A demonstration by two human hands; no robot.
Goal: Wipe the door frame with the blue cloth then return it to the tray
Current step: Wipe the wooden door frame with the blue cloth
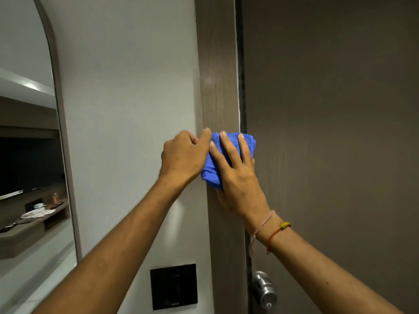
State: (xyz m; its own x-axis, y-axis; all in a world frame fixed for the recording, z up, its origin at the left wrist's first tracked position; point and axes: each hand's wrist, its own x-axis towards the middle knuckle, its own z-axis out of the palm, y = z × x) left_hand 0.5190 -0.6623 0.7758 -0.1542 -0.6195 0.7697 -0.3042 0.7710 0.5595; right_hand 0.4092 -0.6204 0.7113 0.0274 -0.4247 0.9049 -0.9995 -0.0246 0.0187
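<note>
A folded blue cloth (212,171) is pressed flat against the brown wooden door frame (217,82), about halfway up the picture. My right hand (235,175) lies spread over the cloth, fingers pointing up, holding it to the frame. My left hand (182,156) is right beside it on the left, fingers curled, its thumb touching the cloth's upper left edge at the frame's border with the wall. No tray is in view.
The closed brown door (328,132) fills the right side, with a metal knob (264,290) low down. A black switch plate (174,286) sits on the white wall (127,109). An arched mirror (27,143) at the left reflects a room.
</note>
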